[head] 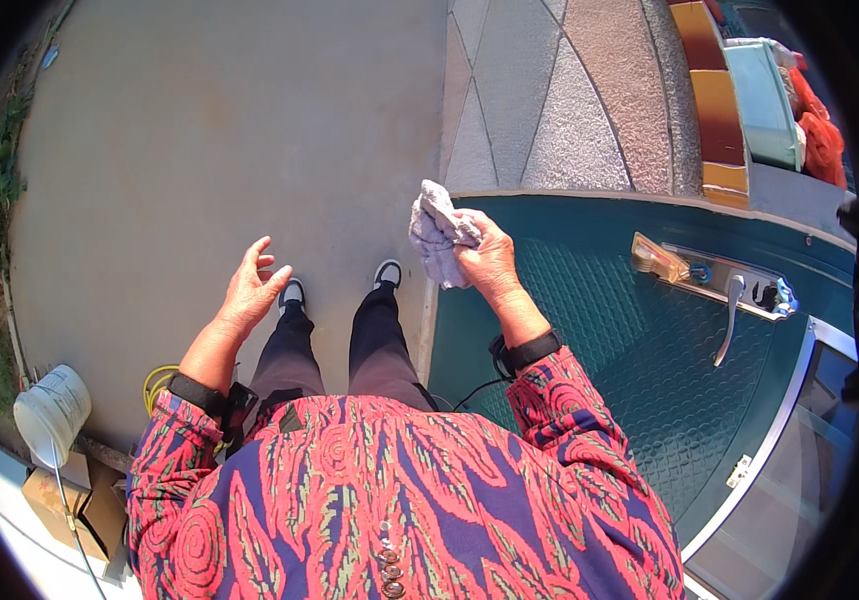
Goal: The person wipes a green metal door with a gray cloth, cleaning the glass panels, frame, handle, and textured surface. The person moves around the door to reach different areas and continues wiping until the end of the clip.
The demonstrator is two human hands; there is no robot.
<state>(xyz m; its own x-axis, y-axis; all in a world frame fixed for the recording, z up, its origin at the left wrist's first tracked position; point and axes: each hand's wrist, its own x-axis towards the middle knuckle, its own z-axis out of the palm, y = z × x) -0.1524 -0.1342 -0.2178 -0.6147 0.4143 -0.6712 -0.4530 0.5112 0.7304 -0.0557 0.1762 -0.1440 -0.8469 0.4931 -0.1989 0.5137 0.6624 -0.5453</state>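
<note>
My right hand [489, 253] grips a crumpled, pale lavender-grey terry cloth [435, 236], which hangs from the fingers in front of me. Just beyond and to the right of that hand is a dark green panel [549, 360] with an embossed pattern, which looks like a door. A lever handle [731, 322] on a long metal plate [756, 289] is fixed to it, apart from my hand. Held in the air at the left, my left hand [249, 285] has its fingers apart and touches nothing. Both wrists wear black bands.
Concrete ground [212, 150] lies underfoot, beside patterned paving [579, 112]. At lower left are a white bucket [51, 409], a cardboard box [73, 510] and a yellow hose [156, 386]. A light-blue bin [763, 105] and red plastic bags [819, 135] stand at upper right.
</note>
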